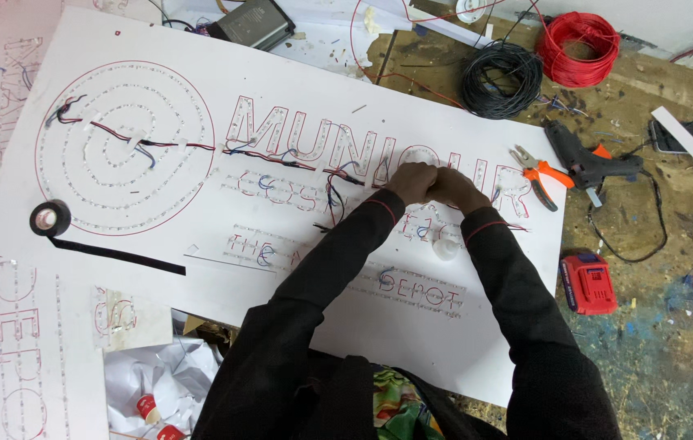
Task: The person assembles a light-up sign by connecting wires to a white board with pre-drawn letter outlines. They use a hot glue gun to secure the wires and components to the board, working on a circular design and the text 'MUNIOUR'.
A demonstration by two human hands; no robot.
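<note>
Tape (50, 218), a black roll, lies at the left edge of our white sign board (200, 269), a loose black strip (118, 255) trailing off it toward the middle; just above sits a round spiral (122, 147) of small lights ringed in red, with red and black wires (159, 143) crossing it; further right those wires run along a row of big outlined letters (314, 143), also filled with lights; our left hand (413, 182) and right hand (456, 189) meet over that row, knuckles touching, both curled into loose fists with fingertips pressed together on something small at the wiring; what they pinch we cannot tell, as the fingers hide it; just below the right wrist a small white cap (444, 249) rests on the board; above, off the board, a black wire coil (501, 79) lies beside a red wire coil (578, 49); right of our hands lie orange pliers (540, 175), then a black glue gun (587, 161); lower down a red battery pack (588, 283) sits on the stained bench (664, 326); a phone (688, 137) lies near the far right edge
</note>
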